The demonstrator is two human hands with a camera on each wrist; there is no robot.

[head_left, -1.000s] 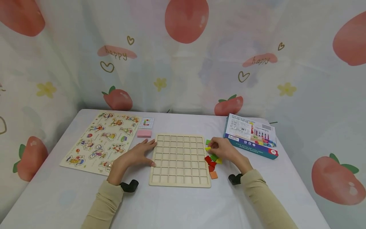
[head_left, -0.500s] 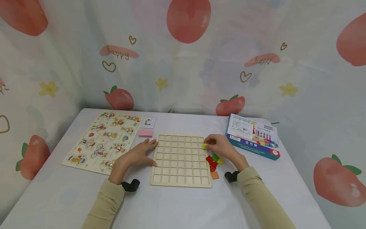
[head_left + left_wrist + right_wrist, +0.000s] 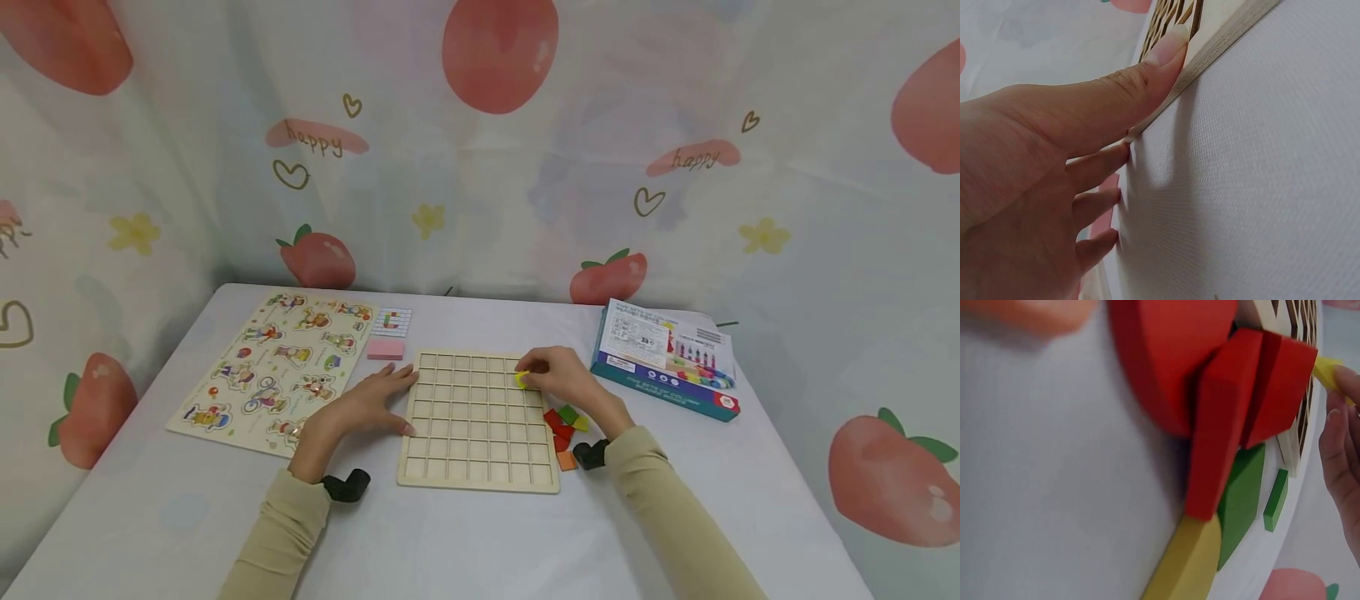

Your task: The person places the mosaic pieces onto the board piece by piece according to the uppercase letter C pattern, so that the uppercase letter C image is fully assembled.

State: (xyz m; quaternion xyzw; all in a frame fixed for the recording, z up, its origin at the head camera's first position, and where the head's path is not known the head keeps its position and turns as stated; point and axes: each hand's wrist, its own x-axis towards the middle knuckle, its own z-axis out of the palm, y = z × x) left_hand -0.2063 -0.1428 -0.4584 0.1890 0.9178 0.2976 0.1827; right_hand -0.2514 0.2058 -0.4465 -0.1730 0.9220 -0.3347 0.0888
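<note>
A square wooden grid board [image 3: 477, 487] lies on the white table. My left hand [image 3: 358, 410] rests at its left side with fingers spread; in the left wrist view the thumb [image 3: 1147, 69] touches the board's edge. Over the board's upper right cells, my right hand [image 3: 566, 381] pinches a yellow tile [image 3: 522, 381] between thumb and fingers. Beside the right edge lie red tiles [image 3: 561, 432], a green tile [image 3: 567, 414], another yellow tile [image 3: 581, 424] and an orange tile [image 3: 567, 461]. A separate green tile [image 3: 1275, 500] shows in the right wrist view.
A picture puzzle board [image 3: 277, 367] lies at the left. Behind the grid board are a pink block [image 3: 386, 350] and a small card [image 3: 392, 322] with a coloured grid pattern. A printed box [image 3: 663, 358] lies at the back right. A patterned cloth [image 3: 480, 183] hangs behind the table.
My right hand has moved left with the yellow tile, from beside the board to above its upper right cells. My left hand has stayed at the board's left edge.
</note>
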